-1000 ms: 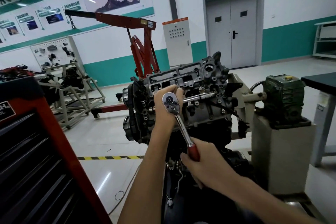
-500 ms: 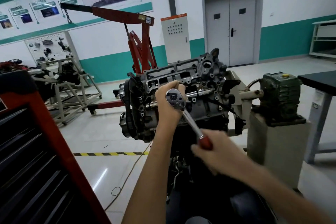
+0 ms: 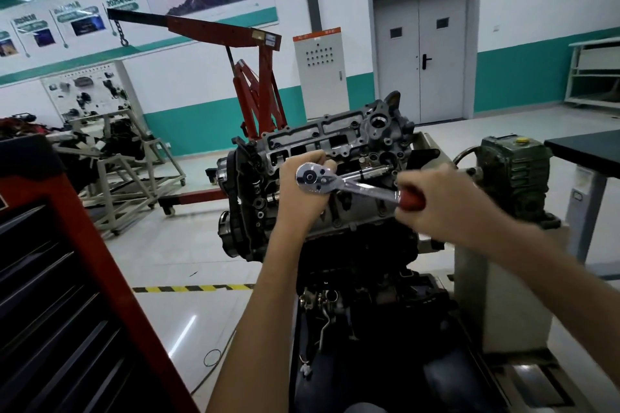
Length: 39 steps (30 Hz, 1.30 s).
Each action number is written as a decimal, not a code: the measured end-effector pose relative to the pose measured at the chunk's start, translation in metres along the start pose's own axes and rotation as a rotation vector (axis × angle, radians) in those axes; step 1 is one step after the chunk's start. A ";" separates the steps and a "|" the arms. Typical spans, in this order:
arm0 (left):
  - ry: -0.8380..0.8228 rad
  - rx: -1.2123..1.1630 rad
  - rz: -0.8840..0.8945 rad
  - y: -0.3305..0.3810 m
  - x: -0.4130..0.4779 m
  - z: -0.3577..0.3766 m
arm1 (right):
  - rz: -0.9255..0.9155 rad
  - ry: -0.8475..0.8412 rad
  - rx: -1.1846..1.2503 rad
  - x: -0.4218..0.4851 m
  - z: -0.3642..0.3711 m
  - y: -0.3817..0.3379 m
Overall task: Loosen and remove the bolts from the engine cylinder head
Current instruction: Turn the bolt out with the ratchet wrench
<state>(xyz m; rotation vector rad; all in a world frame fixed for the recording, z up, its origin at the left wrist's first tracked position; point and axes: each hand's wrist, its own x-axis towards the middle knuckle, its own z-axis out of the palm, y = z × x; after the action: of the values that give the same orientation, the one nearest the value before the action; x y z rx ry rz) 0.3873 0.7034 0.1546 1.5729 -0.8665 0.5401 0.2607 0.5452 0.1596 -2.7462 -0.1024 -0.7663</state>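
Note:
The grey engine cylinder head [image 3: 339, 139] sits tilted on a stand in the middle of the head view. A chrome ratchet wrench [image 3: 339, 182] with a red handle is set against its near face, handle pointing right and slightly down. My left hand [image 3: 300, 193] is curled behind the ratchet head and holds it against the engine. Gripping the red handle is my right hand [image 3: 432, 201]. The socket and the bolt under it are hidden by my left hand.
A red tool cabinet [image 3: 67, 278] fills the lower left. A green gearbox [image 3: 513, 174] on a grey pedestal stands right of the engine, a black table [image 3: 590, 147] beyond it. A red engine hoist [image 3: 255, 84] and an engine stand [image 3: 127, 157] are behind.
My right hand has swung the ratchet handle counter-clockwise, from pointing down to pointing right. My left hand has stayed on the ratchet head.

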 end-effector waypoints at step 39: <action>-0.019 0.015 0.087 -0.002 -0.003 -0.006 | -0.022 0.095 -0.181 0.006 -0.004 -0.001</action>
<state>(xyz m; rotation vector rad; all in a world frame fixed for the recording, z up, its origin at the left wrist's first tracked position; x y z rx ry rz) 0.3878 0.7105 0.1519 1.5617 -0.9506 0.5960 0.2637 0.5453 0.1666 -2.8749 -0.0453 -0.9544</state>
